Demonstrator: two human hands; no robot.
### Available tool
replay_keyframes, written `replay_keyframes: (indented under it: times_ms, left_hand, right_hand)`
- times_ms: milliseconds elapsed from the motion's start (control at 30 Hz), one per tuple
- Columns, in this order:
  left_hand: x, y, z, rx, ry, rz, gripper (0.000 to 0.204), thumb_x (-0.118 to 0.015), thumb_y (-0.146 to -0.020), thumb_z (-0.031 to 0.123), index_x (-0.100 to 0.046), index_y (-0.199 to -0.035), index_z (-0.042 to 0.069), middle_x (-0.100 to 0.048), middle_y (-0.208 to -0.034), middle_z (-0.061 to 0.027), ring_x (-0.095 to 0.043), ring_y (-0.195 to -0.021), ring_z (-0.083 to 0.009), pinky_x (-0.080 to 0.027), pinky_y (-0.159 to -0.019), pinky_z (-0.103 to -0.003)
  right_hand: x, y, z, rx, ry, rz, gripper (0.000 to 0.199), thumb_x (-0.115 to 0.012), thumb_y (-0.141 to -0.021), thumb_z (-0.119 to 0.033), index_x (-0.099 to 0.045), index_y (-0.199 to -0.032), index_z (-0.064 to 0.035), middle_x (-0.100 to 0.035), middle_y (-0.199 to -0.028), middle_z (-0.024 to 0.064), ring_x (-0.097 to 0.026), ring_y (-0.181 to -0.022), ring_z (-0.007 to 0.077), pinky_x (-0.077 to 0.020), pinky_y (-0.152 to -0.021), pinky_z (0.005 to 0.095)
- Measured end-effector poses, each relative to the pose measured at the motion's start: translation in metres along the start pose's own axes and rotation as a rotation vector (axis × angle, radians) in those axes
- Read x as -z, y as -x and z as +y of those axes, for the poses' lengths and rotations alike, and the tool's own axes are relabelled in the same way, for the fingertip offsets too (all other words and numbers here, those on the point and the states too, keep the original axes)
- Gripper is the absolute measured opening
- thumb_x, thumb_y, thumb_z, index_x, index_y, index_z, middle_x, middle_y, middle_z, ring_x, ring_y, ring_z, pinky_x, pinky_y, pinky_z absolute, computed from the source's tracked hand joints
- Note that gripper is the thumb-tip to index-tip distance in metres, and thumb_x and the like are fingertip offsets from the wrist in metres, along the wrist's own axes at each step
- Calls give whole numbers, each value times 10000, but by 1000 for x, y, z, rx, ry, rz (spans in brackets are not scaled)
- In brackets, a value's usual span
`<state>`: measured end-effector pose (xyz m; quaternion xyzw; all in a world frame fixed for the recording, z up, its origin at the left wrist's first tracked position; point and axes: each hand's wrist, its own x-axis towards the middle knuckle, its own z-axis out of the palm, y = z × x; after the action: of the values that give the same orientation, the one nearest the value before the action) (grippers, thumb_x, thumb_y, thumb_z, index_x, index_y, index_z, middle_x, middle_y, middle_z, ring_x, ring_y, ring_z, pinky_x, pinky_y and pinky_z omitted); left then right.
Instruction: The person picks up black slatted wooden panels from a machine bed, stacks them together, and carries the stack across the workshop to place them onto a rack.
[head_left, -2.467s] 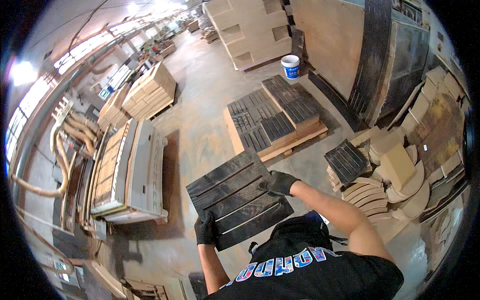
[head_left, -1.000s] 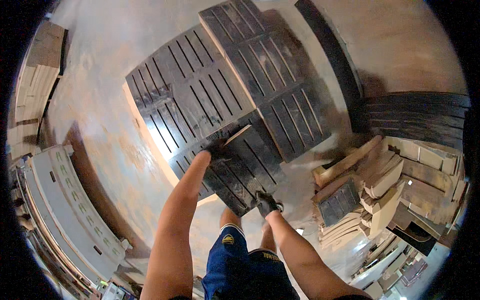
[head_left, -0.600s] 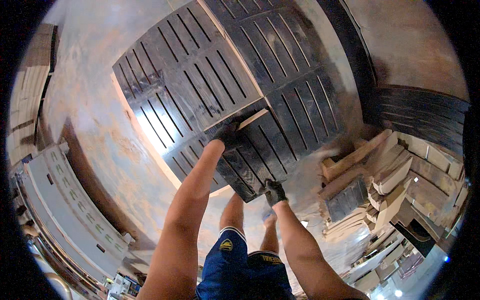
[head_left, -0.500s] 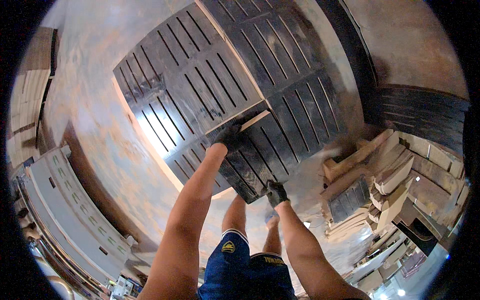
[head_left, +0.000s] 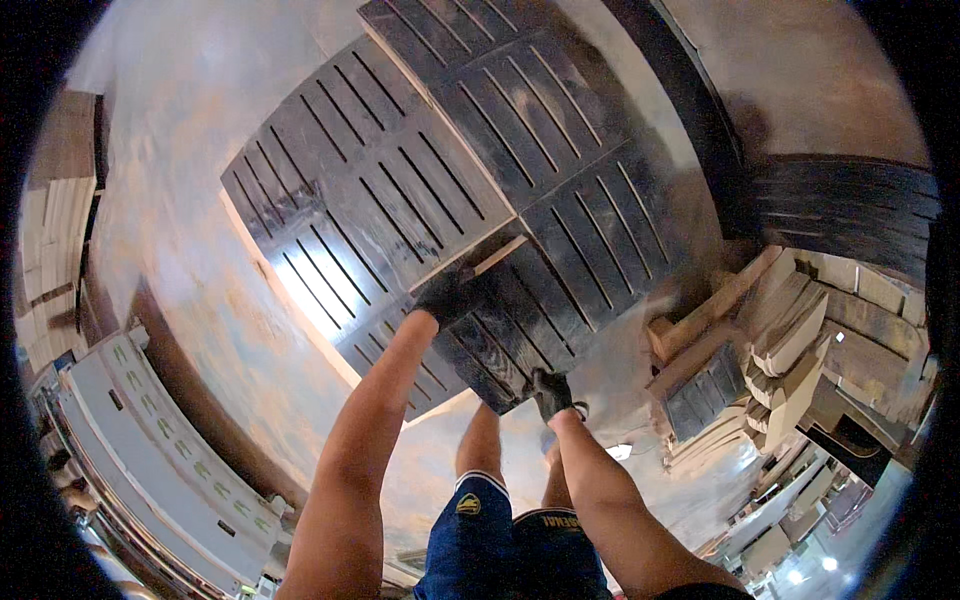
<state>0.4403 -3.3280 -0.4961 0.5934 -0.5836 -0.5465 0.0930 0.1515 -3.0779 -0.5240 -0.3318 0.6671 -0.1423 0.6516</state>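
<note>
A dark rectangular slotted panel (head_left: 550, 318) lies tilted in my hands, among larger stacks of the same kind. My left hand (head_left: 445, 298), in a black glove, is closed at its left edge; the fingers blend into the dark surface. At the panel's near corner, my right hand (head_left: 551, 396), also gloved in black, grips the edge with the thumb on top. Beyond my left hand is the left stack of slotted panels (head_left: 345, 178), with pale side edges. The right stack of slotted panels (head_left: 597, 213) adjoins the held panel's far right side.
Stained floor (head_left: 170, 230) surrounds the stacks. A long pale machine housing (head_left: 165, 440) curves along the left. To the right are a wooden beam (head_left: 715, 302), piled wooden pieces (head_left: 785, 345) and a small dark slotted panel (head_left: 702, 393). A dark board stack (head_left: 840, 205) stands farther off.
The view has shifted slightly. Both hands stay on the panel, which keeps nearly the same place beside the stacks. My left forearm has swung a little to the left.
</note>
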Motion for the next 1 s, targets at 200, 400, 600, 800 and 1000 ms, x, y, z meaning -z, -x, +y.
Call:
replay_keyframes:
  times_ms: [200,400,600,800,1000]
  left_hand:
    - [12,-31,26,-2,-181,-93,790,-594,-756,572,-327,-1402,201,-294,-1460,-155,-308,-1323,-368,-312,-1065,-434]
    - [36,-23,-77,107,-262,-185,960,-664,-680,625,-275,-1432,173,-330,-1442,-168,-355,-1301,-356,-309,-1072,-416]
    - [-20,-83,-10,-3,46,-373,909,-738,-640,573,-424,-1343,90,-460,-1343,-187,-442,-1242,-336,-373,-1024,-392]
    - [8,-68,-63,166,-82,-289,658,-678,-762,456,-495,-1279,92,-498,-1307,-174,-469,-1220,-317,-398,-992,-395]
    - [-2,-86,-16,175,-325,-427,624,-640,-795,441,-483,-1295,103,-476,-1335,-155,-456,-1230,-317,-374,-1018,-395]
  right_hand:
    - [-3,-7,14,-30,-443,89,140,-572,-850,-170,-530,-918,-55,-572,-777,118,-550,-716,253,-427,-664,368]
    - [-77,0,-20,-380,-1303,-4,328,-612,-880,-207,-536,-1179,-94,-559,-1218,83,-553,-1059,237,-470,-875,393]
    - [2,-20,1,210,-290,205,113,-468,-934,-173,-526,-987,-91,-525,-868,53,-517,-757,227,-432,-687,349]
    - [-44,-9,-59,-180,-1236,-5,293,-608,-884,-188,-549,-1149,-77,-575,-1186,98,-547,-1064,260,-457,-905,403]
    - [-22,-14,-65,-293,-1245,209,157,-498,-931,-135,-530,-1077,-89,-564,-958,42,-530,-799,122,-452,-665,255]
